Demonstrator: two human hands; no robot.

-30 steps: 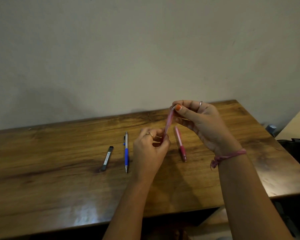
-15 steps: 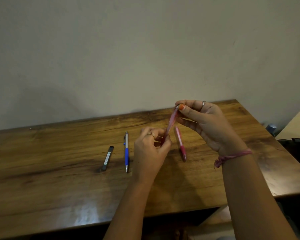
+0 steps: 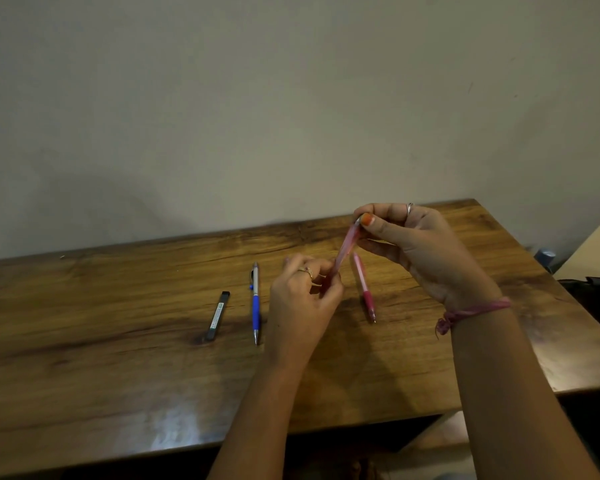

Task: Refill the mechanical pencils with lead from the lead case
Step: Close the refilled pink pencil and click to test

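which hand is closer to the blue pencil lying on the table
Left. The left hand is just to the right of the blue pencil, gripping the held pink pencil low down. The right hand pinches its top end, farther right.

Head view, forward and down over wooden table [image 3: 118,375].

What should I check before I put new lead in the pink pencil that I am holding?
1. Left hand grips the held pink pencil at its lower end: ok.
2. Right hand pinches its top end: ok.
3. Pencil cap already off: cannot tell.
4. Lead case lies on the table, not in hand: not ok.
5. Lead case open: cannot tell.
6. Blue pencil and second pink pencil lie apart from the hands: ok.
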